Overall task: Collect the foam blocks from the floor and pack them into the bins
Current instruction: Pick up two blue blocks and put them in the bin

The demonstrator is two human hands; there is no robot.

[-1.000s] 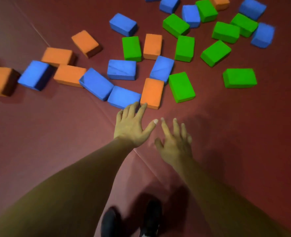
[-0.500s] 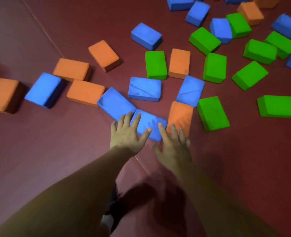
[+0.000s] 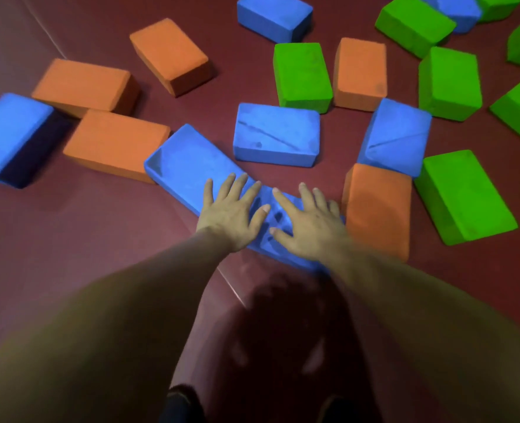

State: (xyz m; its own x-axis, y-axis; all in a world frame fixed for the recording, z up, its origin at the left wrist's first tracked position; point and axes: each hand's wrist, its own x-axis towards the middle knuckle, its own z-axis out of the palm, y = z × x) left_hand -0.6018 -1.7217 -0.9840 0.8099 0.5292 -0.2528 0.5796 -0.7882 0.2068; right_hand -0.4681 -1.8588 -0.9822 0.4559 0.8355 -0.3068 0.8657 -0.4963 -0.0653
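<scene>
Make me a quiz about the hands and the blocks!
1. True or false: the left hand and the right hand both have their fingers spread out.
2. Which colour lies just to the right of the right hand? A. green B. orange C. blue
3. What colour is the block under the left hand's fingers?

Key: 1. true. 2. B, the orange block. 3. blue.

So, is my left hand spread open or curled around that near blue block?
Spread open: the left hand lies over the blue block with straight, splayed fingers.
</scene>
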